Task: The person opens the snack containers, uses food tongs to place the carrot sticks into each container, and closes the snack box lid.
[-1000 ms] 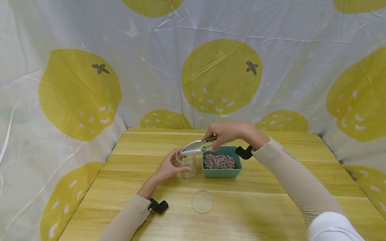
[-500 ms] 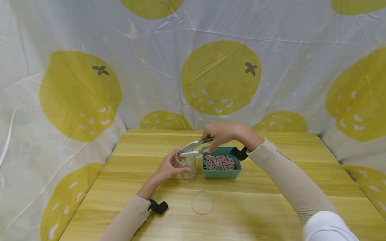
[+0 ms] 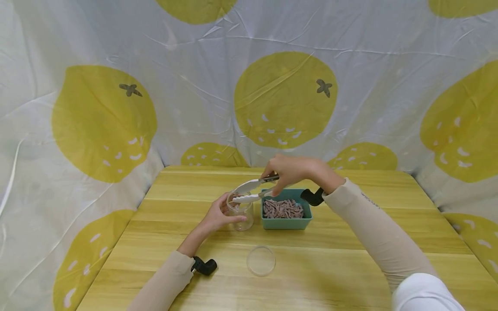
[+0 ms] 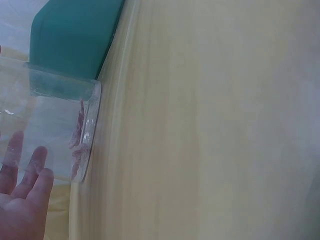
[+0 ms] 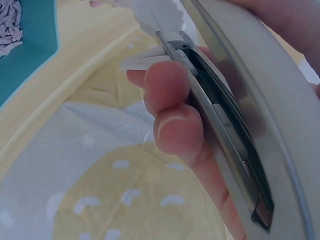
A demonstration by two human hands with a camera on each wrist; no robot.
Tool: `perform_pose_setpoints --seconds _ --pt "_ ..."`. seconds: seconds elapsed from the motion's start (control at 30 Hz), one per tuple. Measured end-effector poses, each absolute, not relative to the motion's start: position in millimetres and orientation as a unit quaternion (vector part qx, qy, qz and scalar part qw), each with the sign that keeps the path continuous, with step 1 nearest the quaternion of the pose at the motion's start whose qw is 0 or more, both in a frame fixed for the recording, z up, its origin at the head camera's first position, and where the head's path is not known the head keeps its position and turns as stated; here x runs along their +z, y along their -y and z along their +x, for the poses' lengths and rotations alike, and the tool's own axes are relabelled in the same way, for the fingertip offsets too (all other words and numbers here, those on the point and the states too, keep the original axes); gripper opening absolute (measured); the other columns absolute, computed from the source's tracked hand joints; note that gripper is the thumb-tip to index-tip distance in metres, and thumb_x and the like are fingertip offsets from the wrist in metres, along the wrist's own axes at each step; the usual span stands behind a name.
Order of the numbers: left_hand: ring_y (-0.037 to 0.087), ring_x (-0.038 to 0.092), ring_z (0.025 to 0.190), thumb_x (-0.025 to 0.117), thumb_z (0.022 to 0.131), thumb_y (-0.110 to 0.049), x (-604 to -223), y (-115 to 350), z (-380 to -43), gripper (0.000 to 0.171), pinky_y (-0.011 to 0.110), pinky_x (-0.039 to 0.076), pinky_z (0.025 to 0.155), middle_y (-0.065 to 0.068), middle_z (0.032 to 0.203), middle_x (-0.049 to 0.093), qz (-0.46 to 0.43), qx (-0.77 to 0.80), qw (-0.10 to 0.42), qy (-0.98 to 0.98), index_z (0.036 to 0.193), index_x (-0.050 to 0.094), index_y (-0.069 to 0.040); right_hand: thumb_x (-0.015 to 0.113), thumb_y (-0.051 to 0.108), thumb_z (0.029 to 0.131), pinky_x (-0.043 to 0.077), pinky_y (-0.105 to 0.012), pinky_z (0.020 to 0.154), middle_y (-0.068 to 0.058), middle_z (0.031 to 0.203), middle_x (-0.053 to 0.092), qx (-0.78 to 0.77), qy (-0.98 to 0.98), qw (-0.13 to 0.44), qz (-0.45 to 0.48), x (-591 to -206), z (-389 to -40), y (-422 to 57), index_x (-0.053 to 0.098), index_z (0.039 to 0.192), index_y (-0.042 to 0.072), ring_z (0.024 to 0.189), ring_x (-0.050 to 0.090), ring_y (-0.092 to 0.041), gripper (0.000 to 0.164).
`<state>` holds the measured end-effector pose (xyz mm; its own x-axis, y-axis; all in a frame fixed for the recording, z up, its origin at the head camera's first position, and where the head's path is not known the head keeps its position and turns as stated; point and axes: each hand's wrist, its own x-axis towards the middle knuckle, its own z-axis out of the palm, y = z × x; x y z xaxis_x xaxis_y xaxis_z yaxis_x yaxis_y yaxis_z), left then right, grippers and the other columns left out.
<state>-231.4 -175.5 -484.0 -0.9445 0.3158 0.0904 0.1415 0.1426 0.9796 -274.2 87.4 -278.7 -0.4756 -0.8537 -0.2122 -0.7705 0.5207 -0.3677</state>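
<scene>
My left hand (image 3: 218, 214) holds a clear jar (image 3: 242, 222) upright on the table, thumb in front and fingers around the far side. Through its wall, in the left wrist view, a few strips of shredded meat (image 4: 77, 130) show at the bottom. My right hand (image 3: 289, 172) grips metal tongs (image 3: 249, 186) from above. Their pale scalloped tips are parted at the jar's mouth, partly behind its rim; whether they pinch anything I cannot tell. Just right of the jar stands a teal container (image 3: 286, 223) holding more shredded meat (image 3: 282, 209).
A round clear lid (image 3: 261, 261) lies flat on the wooden table (image 3: 330, 276), in front of the jar. Behind the table hangs a curtain (image 3: 202, 108) printed with yellow fruit. Black camera mounts sit on both wrists.
The tongs' tips have spread a little apart at the jar's mouth. My right hand shifted slightly left and then back. The left hand and jar have stayed in place.
</scene>
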Motion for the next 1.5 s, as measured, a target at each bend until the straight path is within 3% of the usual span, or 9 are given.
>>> perform_pose_setpoints --seconds 0.27,0.47,0.57,0.7,0.93,1.17,1.27,1.37,1.5 --pt "0.033 0.054 0.127 0.083 0.08 -0.001 -486 175 -232 0.077 0.047 0.04 0.109 0.015 0.137 0.056 0.159 0.64 0.07 -0.748 0.147 0.045 -0.008 0.083 0.015 0.082 0.047 -0.027 0.064 -0.008 0.114 0.071 -0.134 -0.849 0.19 -0.474 -280 -276 -92 0.066 0.128 -0.001 0.071 0.056 -0.01 0.051" --pt "0.039 0.05 0.13 0.084 0.079 -0.002 -485 176 -232 0.08 0.047 0.039 0.11 0.014 0.14 0.055 0.159 0.645 0.073 -0.744 0.148 0.044 -0.008 0.084 0.017 0.082 0.046 -0.027 0.065 -0.01 0.121 0.069 -0.149 -0.849 0.192 -0.468 -278 -276 -96 0.066 0.129 0.0 0.073 0.057 -0.009 0.053" --pt "0.04 0.05 0.13 0.084 0.08 -0.004 -485 176 -232 0.08 0.048 0.038 0.11 0.016 0.14 0.055 0.171 0.65 0.072 -0.737 0.148 0.042 -0.003 0.084 0.018 0.082 0.046 -0.028 0.065 -0.009 0.121 0.069 -0.153 -0.848 0.193 -0.47 -277 -277 -98 0.066 0.128 0.0 0.073 0.057 -0.01 0.053" --pt "0.04 0.047 0.133 0.083 0.081 -0.002 -485 177 -233 0.079 0.05 0.037 0.111 0.018 0.142 0.053 0.185 0.654 0.072 -0.729 0.147 0.041 0.001 0.083 0.019 0.083 0.043 -0.028 0.06 -0.007 0.118 0.07 -0.162 -0.842 0.194 -0.476 -277 -279 -102 0.067 0.128 0.001 0.064 0.049 -0.01 0.052" --pt "0.038 0.048 0.133 0.082 0.081 0.001 -486 177 -234 0.076 0.05 0.037 0.111 0.017 0.143 0.052 0.187 0.65 0.068 -0.733 0.147 0.046 -0.007 0.084 0.02 0.083 0.031 -0.028 0.055 -0.005 0.108 0.07 -0.176 -0.847 0.192 -0.464 -277 -279 -116 0.063 0.132 0.0 0.054 0.025 -0.01 0.057" --pt "0.046 0.042 0.135 0.081 0.08 0.004 -487 176 -235 0.075 0.054 0.034 0.112 0.025 0.144 0.048 0.203 0.66 0.064 -0.721 0.146 0.045 -0.006 0.084 0.026 0.083 0.032 -0.029 0.057 -0.007 0.121 0.067 -0.195 -0.853 0.177 -0.451 -279 -281 -141 0.06 0.136 0.0 0.057 0.026 -0.01 0.064" --pt "0.047 0.04 0.136 0.081 0.08 0.004 -487 177 -236 0.076 0.055 0.033 0.112 0.028 0.146 0.045 0.206 0.663 0.067 -0.717 0.147 0.044 -0.001 0.084 0.029 0.082 0.031 -0.028 0.055 -0.006 0.108 0.068 -0.2 -0.855 0.173 -0.446 -283 -282 -153 0.06 0.136 0.0 0.055 0.024 -0.008 0.066" --pt "0.047 0.039 0.136 0.081 0.08 0.004 -487 177 -236 0.078 0.056 0.032 0.112 0.029 0.146 0.044 0.207 0.662 0.069 -0.717 0.147 0.041 0.003 0.085 0.031 0.082 0.028 -0.027 0.053 0.0 0.073 0.057 -0.206 -0.857 0.177 -0.438 -287 -283 -165 0.06 0.136 0.001 0.053 0.021 -0.009 0.066" --pt "0.046 0.04 0.136 0.082 0.08 0.003 -487 177 -236 0.077 0.056 0.032 0.112 0.028 0.146 0.045 0.205 0.662 0.072 -0.718 0.146 0.041 0.003 0.086 0.031 0.08 0.027 -0.025 0.051 0.006 0.062 0.044 -0.207 -0.86 0.183 -0.429 -294 -283 -179 0.061 0.136 0.001 0.051 0.02 -0.009 0.068"
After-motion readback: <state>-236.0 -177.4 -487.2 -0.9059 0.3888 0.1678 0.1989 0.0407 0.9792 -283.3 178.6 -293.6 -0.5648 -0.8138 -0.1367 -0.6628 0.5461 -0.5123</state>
